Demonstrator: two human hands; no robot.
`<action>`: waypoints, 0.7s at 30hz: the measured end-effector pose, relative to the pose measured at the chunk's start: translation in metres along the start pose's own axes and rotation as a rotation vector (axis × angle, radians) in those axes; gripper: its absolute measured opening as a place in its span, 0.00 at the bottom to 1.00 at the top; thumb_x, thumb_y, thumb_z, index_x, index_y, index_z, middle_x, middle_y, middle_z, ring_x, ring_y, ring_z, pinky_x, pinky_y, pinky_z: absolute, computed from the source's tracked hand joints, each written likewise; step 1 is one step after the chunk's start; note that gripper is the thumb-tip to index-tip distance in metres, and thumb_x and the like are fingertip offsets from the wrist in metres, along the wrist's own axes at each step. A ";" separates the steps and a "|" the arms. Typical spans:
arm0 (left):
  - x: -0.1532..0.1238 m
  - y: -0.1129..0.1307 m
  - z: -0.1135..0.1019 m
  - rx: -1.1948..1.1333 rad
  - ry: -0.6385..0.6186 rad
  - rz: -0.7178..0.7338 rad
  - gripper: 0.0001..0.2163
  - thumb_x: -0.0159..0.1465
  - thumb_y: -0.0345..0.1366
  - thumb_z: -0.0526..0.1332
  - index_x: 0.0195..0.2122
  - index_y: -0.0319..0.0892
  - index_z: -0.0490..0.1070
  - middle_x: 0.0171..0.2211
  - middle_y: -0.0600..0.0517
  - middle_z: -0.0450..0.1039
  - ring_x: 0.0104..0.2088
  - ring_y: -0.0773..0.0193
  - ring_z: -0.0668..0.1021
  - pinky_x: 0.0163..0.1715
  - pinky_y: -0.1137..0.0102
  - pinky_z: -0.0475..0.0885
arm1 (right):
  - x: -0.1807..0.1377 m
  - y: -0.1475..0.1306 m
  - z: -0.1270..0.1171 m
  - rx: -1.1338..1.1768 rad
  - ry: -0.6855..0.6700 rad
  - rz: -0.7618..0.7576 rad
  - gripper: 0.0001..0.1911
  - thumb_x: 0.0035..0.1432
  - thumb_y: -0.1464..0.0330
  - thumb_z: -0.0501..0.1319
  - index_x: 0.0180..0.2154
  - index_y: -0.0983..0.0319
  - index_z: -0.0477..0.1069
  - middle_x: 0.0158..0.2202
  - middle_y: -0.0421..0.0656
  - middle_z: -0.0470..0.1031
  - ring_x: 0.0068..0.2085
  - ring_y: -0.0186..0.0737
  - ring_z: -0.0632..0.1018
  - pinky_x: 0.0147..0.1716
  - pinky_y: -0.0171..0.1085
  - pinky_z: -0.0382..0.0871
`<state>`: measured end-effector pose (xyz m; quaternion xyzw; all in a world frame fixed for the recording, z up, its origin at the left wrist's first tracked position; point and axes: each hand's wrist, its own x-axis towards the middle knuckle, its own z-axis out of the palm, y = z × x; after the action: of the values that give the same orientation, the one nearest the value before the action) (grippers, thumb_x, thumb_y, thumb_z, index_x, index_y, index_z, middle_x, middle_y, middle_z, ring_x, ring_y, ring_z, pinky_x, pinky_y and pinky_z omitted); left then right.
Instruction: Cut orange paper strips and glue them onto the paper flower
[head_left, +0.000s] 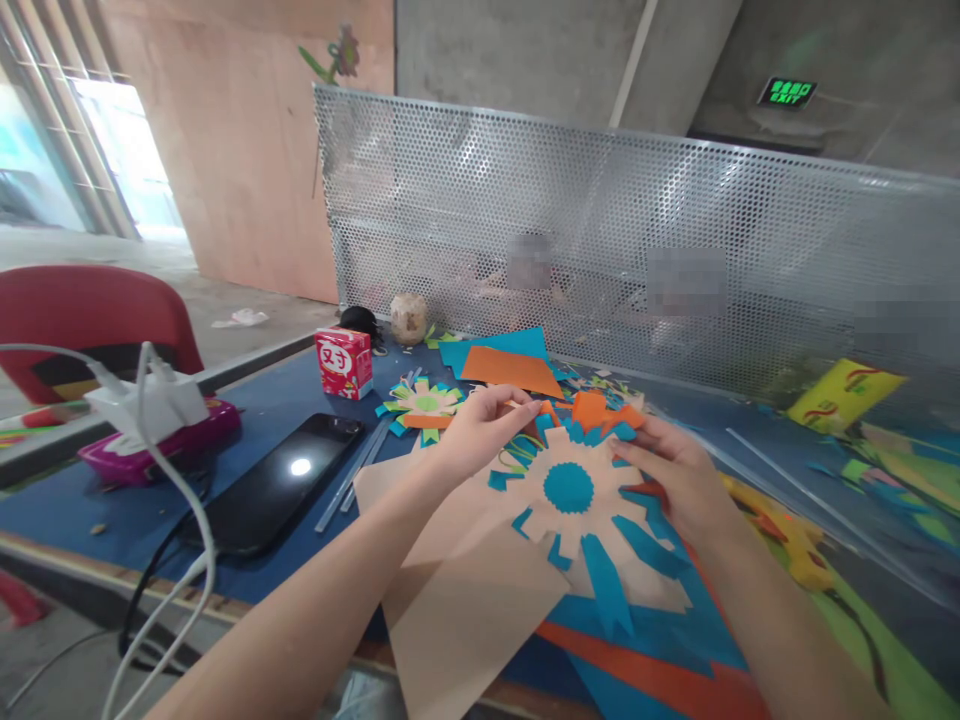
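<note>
A large paper flower point(613, 480) with pale petals, blue strips and a round blue centre lies on the stacked sheets in front of me. At its far edge are orange paper pieces point(592, 410). My left hand point(491, 430) is at the upper left of the flower, thumb and fingertips pinched together by an orange bit. My right hand point(679, 470) is closed on the flower's right upper edge, thumb on top, with some fingers hidden beneath. A smaller green-and-blue paper flower point(426, 402) lies just beyond my left hand.
Beige sheets point(472, 620) lie at the near edge. A phone point(281, 485), glue sticks point(352, 485), red box point(344, 363) and cabled white charger point(150, 405) are left. A yellow glue gun point(787, 535) lies right. A perforated metal screen point(600, 220) stands behind.
</note>
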<state>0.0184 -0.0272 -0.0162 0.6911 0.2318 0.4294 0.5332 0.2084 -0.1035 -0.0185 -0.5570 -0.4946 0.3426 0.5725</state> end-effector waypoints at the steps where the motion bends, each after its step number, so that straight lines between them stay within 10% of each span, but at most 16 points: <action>1: 0.000 0.000 0.000 -0.006 -0.001 -0.001 0.11 0.56 0.42 0.55 0.25 0.39 0.64 0.23 0.52 0.71 0.25 0.71 0.72 0.27 0.75 0.65 | 0.000 0.000 0.001 0.005 0.012 0.003 0.21 0.40 0.63 0.65 0.40 0.57 0.70 0.29 0.40 0.74 0.27 0.34 0.73 0.18 0.29 0.66; 21: -0.003 0.007 -0.002 -0.019 -0.003 -0.006 0.14 0.57 0.41 0.55 0.40 0.38 0.66 0.29 0.49 0.72 0.32 0.66 0.74 0.33 0.71 0.66 | -0.001 -0.001 0.000 -0.018 0.057 -0.033 0.22 0.39 0.63 0.65 0.41 0.59 0.69 0.29 0.41 0.75 0.27 0.36 0.74 0.17 0.31 0.69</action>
<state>0.0141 -0.0302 -0.0102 0.6861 0.2290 0.4288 0.5413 0.2077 -0.1045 -0.0178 -0.5634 -0.4901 0.3126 0.5871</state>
